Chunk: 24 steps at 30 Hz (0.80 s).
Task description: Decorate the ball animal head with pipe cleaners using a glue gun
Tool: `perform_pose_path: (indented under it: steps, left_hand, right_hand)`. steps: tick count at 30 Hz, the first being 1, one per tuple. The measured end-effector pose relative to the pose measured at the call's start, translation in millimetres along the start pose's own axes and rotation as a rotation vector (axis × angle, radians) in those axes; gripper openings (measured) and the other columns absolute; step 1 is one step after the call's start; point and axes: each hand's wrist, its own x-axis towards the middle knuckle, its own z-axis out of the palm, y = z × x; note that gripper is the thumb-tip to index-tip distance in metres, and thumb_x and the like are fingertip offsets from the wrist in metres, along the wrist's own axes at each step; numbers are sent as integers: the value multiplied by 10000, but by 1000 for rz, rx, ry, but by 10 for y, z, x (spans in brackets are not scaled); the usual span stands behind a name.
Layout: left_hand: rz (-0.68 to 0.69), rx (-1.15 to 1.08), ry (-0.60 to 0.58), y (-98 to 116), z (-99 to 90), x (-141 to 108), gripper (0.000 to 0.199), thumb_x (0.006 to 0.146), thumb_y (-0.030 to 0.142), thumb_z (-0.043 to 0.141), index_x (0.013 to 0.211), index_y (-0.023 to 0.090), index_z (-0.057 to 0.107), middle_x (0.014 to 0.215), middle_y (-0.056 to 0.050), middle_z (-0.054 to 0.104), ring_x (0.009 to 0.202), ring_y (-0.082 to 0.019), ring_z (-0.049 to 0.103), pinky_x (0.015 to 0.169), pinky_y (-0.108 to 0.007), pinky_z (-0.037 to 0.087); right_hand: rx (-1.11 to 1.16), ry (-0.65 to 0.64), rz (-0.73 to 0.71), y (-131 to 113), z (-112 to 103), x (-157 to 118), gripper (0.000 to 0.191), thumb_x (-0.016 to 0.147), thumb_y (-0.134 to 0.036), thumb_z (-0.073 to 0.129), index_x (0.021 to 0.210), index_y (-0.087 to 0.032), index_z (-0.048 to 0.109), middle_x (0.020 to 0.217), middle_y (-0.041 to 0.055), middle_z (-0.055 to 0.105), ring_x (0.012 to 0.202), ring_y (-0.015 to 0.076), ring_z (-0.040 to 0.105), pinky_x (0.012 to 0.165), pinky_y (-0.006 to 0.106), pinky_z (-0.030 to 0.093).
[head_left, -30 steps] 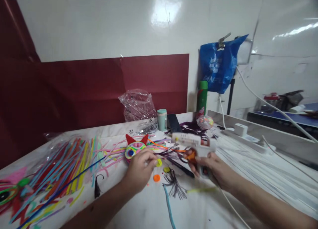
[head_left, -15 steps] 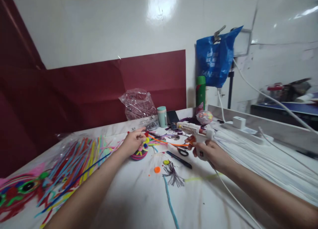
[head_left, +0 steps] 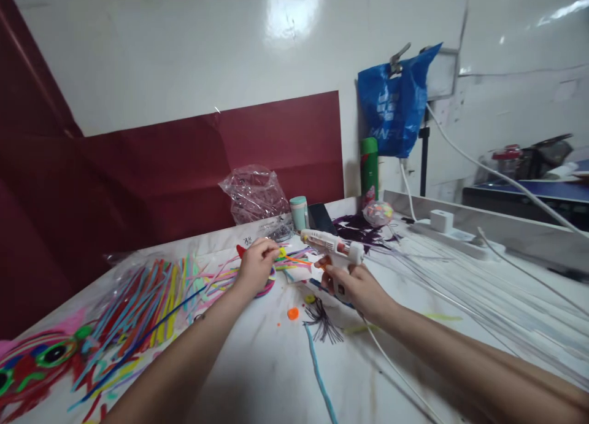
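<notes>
My left hand point(head_left: 256, 265) is closed, its fingers pinched at a small colourful pipe-cleaner craft point(head_left: 265, 288) with pink, yellow and red parts. The hand hides most of the craft. A hot glue gun point(head_left: 327, 245), white with its nozzle pointing left, is gripped in my right hand point(head_left: 358, 289). Between the two hands stretches a thin orange pipe cleaner point(head_left: 297, 260); its right end reaches my right fingers. Below them on the table lie an orange disc point(head_left: 293, 313), a dark bundle of thin strands point(head_left: 323, 323) and a light blue pipe cleaner point(head_left: 317, 375).
Many coloured pipe cleaners point(head_left: 151, 301) spread on the left, beside a finished-looking red fish-like craft point(head_left: 41, 366). At the back stand a clear plastic bag point(head_left: 255, 194), a mint cup point(head_left: 299, 212) and a green bottle point(head_left: 369, 169). Clear sticks and a power strip point(head_left: 453, 240) lie right.
My right hand has brought the glue gun left, closer to my left hand. The orange pipe cleaner's visible span is shorter. My left hand has shifted slightly right, its fingers drawn together.
</notes>
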Motion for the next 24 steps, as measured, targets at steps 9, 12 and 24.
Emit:
perform_pose_path:
  steps: [9,12,24]
  left_hand:
    - [-326,-146,65,40,-390,-963,137,718,266,537,630,163,564,556,33,505,540,-104,458,525,-219,369]
    - [-420,-200,43,-14,-398,-1239,143,713,278,546,635,161,570,537,36,499,523,-99,446,513,-217,359]
    - [-317,-179,107,-162,-487,-1475,156,754,266,525,638,170,567,633,6,562,601,-117,507,577,-229,400]
  right_hand:
    - [-232,-225,6,6,115,-335,413,754,-532,502,586,-186,653,759,93,685,758,254,597,698,308,464]
    - [-290,-349,2,58,126,-465,418,761,-547,495,624,-204,692,835,100,702,812,280,613,730,331,491]
    - [-441,-245,-177,518,176,-721,386,688,-469,614,1024,-290,681,1106,88,647,1053,351,567,885,437,494]
